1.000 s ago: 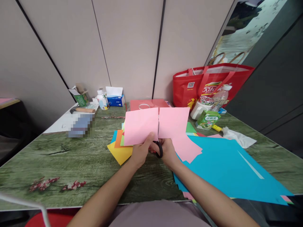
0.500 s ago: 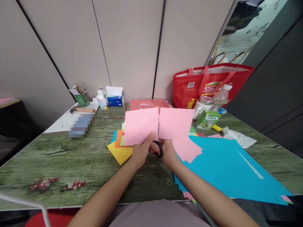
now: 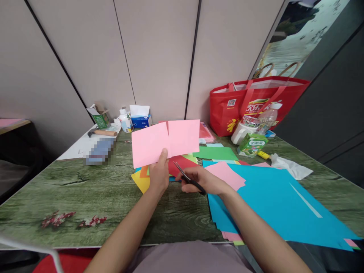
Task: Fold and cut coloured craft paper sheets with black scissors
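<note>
Pink paper (image 3: pixel 150 146), in two side-by-side panels with a line between them, is pinched at its lower edge by my left hand (image 3: pixel 159 172). Whether the panels are still joined cannot be made out. A pair of black-handled scissors (image 3: pixel 188 178) is gripped in my right hand (image 3: pixel 205 180), blades pointing up and left, apart from the paper. Beneath and between my hands lie coloured sheets, among them a red sheet (image 3: pixel 182 165) and a yellow sheet (image 3: pixel 141 182). To the right, a green sheet (image 3: pixel 217 152) rests on the table.
Large blue sheets (image 3: pixel 264 204) with a pink piece (image 3: pixel 227 174) on them cover the right front. Behind stand a red bag (image 3: pixel 227 110), a green carton (image 3: pixel 252 145) and a clear bottle (image 3: pixel 269 117). A hammer (image 3: pixel 104 132), white bottle (image 3: pixel 126 121) and tissue box (image 3: pixel 141 120) are back left.
My left hand has moved the pink paper left and slightly up. My right hand has drawn the scissors out of the paper, lower right. More coloured sheets now show.
</note>
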`<state>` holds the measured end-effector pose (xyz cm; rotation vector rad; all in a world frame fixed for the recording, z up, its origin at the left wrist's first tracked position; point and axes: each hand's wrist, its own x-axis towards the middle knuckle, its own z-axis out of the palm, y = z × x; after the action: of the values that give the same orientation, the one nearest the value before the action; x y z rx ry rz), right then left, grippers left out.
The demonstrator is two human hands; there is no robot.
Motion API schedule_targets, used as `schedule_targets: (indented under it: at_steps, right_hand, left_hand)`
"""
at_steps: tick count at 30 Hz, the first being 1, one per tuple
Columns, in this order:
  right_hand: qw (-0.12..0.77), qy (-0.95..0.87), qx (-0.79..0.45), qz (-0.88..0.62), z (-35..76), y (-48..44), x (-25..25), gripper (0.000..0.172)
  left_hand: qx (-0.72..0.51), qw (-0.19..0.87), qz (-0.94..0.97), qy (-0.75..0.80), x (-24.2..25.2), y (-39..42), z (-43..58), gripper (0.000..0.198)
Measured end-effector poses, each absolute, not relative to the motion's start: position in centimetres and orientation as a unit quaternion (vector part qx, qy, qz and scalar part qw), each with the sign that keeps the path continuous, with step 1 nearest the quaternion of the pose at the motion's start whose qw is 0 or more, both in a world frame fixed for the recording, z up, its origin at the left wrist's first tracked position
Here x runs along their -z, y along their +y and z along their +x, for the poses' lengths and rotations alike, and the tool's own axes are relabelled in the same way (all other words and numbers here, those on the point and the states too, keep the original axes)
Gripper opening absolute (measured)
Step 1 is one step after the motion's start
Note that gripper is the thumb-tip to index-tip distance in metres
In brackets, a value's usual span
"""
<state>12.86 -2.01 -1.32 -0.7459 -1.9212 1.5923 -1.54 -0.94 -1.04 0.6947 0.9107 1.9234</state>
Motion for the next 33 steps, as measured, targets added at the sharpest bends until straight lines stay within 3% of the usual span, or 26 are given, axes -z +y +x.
schedule_targets:
  at_steps: [2, 6, 8, 14, 19, 22, 26, 33]
  right_hand:
    - [0.324, -0.706, -0.569, -0.268, 13.5, -1.8, 0.7, 0.023]
    - [0.636, -0.51, -0.455, -0.36, 14.3, -0.5, 0.6, 0.023]
    - [0.687, -0.441, -0.419, -0.397, 14.6, 0.4, 1.1, 0.026]
    - [0.615, -0.404, -0.553, -0.391, 15.0, 1.2, 1.7, 0.031]
    - [0.687, -0.435, -0.447, -0.373, 16.1, 1.3, 1.1, 0.03]
    - [0.696, -0.459, -0.405, -0.375, 17.0, 1.5, 0.8, 0.032]
    - [0.688, -0.489, -0.366, -0.391, 17.5, 1.4, 0.6, 0.036]
    - [0.69, -0.501, -0.3, -0.427, 17.8, 1.2, 0.2, 0.034]
  left_hand:
    - [-0.776, 0.446, 0.281, 0.347, 0.9, -0.8, -1.8, 0.03]
    - [-0.773, 0.492, 0.282, 0.285, 0.5, -1.1, -1.5, 0.039]
    - [-0.763, 0.523, 0.283, 0.254, 0.2, -1.5, -1.1, 0.043]
    - [-0.73, 0.564, 0.297, 0.246, -0.1, -2.1, -0.6, 0.052]
    - [-0.71, 0.506, 0.364, 0.328, -0.8, -1.4, -3.3, 0.06]
    - [-0.718, 0.491, 0.411, 0.274, -1.6, -0.7, -5.8, 0.05]
    - [-0.666, 0.512, 0.424, 0.338, -1.8, 0.1, -7.5, 0.033]
    - [-0.665, 0.468, 0.416, 0.408, -1.0, 0.7, -7.8, 0.028]
